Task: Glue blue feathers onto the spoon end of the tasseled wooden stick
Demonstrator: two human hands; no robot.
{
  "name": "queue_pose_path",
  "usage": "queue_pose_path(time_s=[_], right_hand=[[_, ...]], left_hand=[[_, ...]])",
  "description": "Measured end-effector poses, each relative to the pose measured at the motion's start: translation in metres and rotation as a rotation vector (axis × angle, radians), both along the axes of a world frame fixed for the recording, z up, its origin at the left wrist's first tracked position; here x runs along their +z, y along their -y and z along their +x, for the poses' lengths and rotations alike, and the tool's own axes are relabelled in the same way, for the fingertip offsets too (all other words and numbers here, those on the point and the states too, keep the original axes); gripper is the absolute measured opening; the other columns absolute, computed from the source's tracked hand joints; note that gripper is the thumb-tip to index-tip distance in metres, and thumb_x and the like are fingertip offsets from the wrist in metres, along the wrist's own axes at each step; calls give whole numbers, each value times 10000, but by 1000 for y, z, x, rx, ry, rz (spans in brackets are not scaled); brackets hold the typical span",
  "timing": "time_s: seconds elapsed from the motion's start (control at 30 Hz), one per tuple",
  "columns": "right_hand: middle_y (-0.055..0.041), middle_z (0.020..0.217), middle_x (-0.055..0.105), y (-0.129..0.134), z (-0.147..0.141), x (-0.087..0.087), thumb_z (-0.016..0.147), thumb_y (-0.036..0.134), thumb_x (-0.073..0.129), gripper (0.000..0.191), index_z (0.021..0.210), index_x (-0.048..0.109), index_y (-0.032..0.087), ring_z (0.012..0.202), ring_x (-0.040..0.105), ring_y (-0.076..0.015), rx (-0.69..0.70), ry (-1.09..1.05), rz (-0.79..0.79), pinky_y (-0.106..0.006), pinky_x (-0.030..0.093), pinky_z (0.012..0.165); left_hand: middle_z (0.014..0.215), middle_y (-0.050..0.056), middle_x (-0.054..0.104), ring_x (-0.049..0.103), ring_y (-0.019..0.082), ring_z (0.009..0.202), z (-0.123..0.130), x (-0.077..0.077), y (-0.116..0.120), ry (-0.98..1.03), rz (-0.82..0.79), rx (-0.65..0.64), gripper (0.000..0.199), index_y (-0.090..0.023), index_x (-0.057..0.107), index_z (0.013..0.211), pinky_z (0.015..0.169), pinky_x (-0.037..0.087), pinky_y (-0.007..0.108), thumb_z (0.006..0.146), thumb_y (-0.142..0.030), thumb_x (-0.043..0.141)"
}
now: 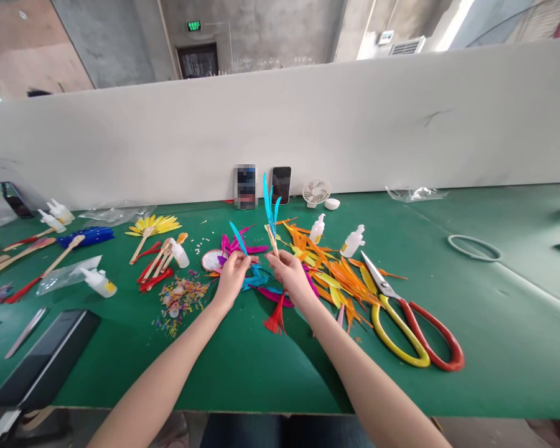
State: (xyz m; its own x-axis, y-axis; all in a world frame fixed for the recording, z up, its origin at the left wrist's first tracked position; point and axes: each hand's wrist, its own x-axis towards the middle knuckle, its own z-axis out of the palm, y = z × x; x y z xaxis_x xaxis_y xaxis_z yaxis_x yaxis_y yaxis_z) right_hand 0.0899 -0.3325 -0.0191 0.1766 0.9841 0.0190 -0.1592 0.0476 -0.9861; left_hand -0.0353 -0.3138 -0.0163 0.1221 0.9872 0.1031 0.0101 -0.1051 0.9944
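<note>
Between the fingertips of my left hand point(234, 274) is a single blue feather point(238, 238), its tip pointing up and to the left. My right hand point(289, 272) pinches a light wooden stick point(271, 239) held upright, with several blue feathers point(269, 205) standing at its top. A red tassel point(275, 317) hangs below my right hand. Loose blue feathers point(256, 278) lie on the table just behind and between my hands. Magenta feathers point(233, 244) are beside a round white dish point(213, 261). Orange feathers point(350, 280) and yellow ones spread to the right of my right hand.
Large scissors point(404, 311) lie at the right on the green table point(504, 323). White glue bottles point(353, 241) stand behind the feathers. A yellow feather fan point(153, 228), tasselled sticks, colourful scraps point(182, 298) and a black box point(46, 354) are on the left. Phones and a small fan point(316, 193) are at the back.
</note>
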Motion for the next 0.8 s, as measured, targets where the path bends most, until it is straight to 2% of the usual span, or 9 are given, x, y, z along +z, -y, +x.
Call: queue_pose_path(time_s=[0.1, 0.23, 0.37, 0.63, 0.8], right_hand=[[95, 444, 306, 1, 1, 3, 584, 414, 595, 261, 637, 514, 172, 367, 242, -40, -1, -56, -14, -210, 173, 366], [107, 432, 285, 3, -1, 6, 566, 407, 625, 295, 705, 545, 161, 357, 226, -33, 56, -108, -41, -204, 167, 362], [110, 418, 280, 6, -3, 8, 576, 383, 624, 251, 624, 498, 171, 353, 221, -27, 100, -114, -30, -199, 157, 360], [111, 421, 290, 3, -3, 5, 585, 376, 615, 255, 597, 452, 179, 353, 235, -25, 109, -173, -14, -192, 159, 361], [107, 418, 282, 4, -4, 6, 615, 420, 589, 280, 583, 446, 180, 352, 221, -27, 84, -180, -1, -198, 149, 366]], left_hand=[[656, 8, 613, 591, 172, 747, 0, 1, 1, -76, -3, -9, 161, -186, 489, 651, 748, 413, 287, 679, -321, 570], [600, -27, 543, 542, 145, 642, 3, 0, 6, -137, 25, -137, 184, -185, 489, 646, 666, 398, 259, 659, -333, 597], [586, -35, 497, 493, 124, 602, 6, -2, 9, -164, 49, -220, 218, -180, 472, 624, 610, 372, 239, 661, -358, 593], [592, -39, 460, 455, 117, 609, 6, 0, 10, -193, 70, -284, 239, -174, 461, 632, 613, 357, 239, 685, -385, 558], [598, -45, 429, 418, 105, 591, 5, -1, 10, -221, 106, -259, 188, -177, 440, 664, 593, 334, 233, 734, -341, 498]])
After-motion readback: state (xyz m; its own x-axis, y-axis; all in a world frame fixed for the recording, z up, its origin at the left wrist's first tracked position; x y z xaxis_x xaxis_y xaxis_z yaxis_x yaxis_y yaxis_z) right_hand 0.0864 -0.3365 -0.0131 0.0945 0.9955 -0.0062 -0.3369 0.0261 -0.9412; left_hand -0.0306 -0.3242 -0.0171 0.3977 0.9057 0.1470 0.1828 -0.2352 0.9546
